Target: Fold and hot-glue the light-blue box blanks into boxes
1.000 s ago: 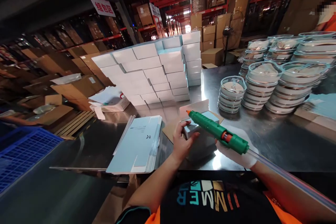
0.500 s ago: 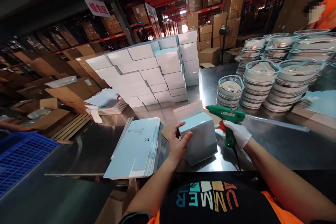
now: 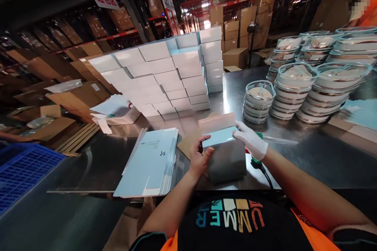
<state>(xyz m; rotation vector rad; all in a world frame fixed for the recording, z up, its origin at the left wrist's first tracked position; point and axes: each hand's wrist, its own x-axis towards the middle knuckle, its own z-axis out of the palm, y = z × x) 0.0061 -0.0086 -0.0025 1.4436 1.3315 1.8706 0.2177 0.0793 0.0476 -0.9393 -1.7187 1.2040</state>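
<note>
A small light-blue and grey cardboard box (image 3: 226, 160) stands at the table's front edge, its far flap (image 3: 216, 122) raised. My bare left hand (image 3: 200, 157) grips its left side, thumb on the near face. My right hand (image 3: 252, 141), in a white glove, holds the top right corner, thumb on the blue top and fingers at the flap. Partly hidden behind that hand, a green glue gun (image 3: 256, 161) rests on the table, a clear glue stick (image 3: 281, 140) poking out to the right. Left of the box lies a stack of flat light-blue cartons (image 3: 153, 157).
A wall of white boxes (image 3: 159, 74) rises at the back of the metal table (image 3: 312, 157). Stacked round clear-lidded containers (image 3: 259, 100) stand on the right. A white basket (image 3: 134, 115) and a blue crate (image 3: 26, 176) are left. Another person's orange sleeve (image 3: 363, 15) shows far right.
My right hand has let go of the glue gun, now lying on the table, and has moved left onto the box's top corner. My left hand still holds the box.
</note>
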